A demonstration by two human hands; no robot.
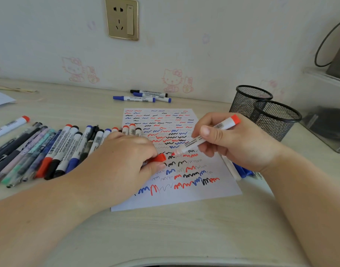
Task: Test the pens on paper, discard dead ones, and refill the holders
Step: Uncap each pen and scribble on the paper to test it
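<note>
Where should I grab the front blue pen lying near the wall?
Probably pinch the blue pen around its white middle, coming straight down from above. It lies flat on the desk, crosswise, front side open, with two more pens close behind it.

A brass-coloured wall socket (121,18) sits above cartoon cat stickers (172,80) on the pale wall.

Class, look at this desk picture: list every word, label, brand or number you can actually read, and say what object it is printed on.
"WHITEBOARD": along the barrel of one marker in the row of pens on the left.
Red marker in the right hand: small print and a barcode, too blurred to read.
Three markers by the wall: label print too small to read.
Paper: only scribbles, no words.
Wall socket: no text.
</note>
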